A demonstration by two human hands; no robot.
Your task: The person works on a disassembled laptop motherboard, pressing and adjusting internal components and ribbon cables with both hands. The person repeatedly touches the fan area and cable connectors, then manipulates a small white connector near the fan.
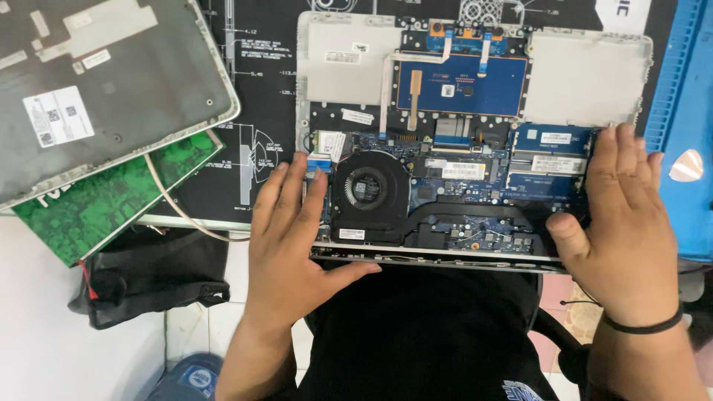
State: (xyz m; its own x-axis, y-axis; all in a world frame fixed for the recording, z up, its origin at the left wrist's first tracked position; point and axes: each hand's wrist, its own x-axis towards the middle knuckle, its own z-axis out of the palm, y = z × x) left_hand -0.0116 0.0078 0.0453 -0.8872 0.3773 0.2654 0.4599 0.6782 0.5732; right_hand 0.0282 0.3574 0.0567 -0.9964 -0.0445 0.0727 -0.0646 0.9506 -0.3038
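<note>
Laptop: opened silver laptop chassis point(475, 134), back cover off, blue circuit boards exposed, lying on the black printed work mat point(260, 74) at the near edge of the table, its front rim overhanging toward the person.
Far-left corner: grey removed bottom cover point(104, 82) lying tilted, partly over a green cutting mat point(96, 200); a thin cream cable point(178, 212) runs out from under them.
Below the table's left edge: black bag point(148, 286).
Left hand: left hand point(286, 230) lies flat on the chassis's left edge, fingers pointing away, fingertips beside the small white wireless card point(330, 142), thumb stretched along the near rim. The grip is open; nothing is closed in it, it only presses down.
Centre: round black cooling fan point(369, 189) with a dark heat pipe point(475, 212) running rightward, just beside the left hand's fingers.
Right hand: right hand point(620, 223), with a black band at the wrist, rests flat over the chassis's right edge, thumb touching the board near the heat pipe. Its grip is open too, holding nothing.
Right edge: blue plastic tray point(687, 126) with a white triangular pick point(687, 165) on it.
Doing it well: judging by the hands, the chassis is being steadied or shifted; pressure should stay on the metal rim, palms clear of the fan and connectors, both sides moving evenly.
</note>
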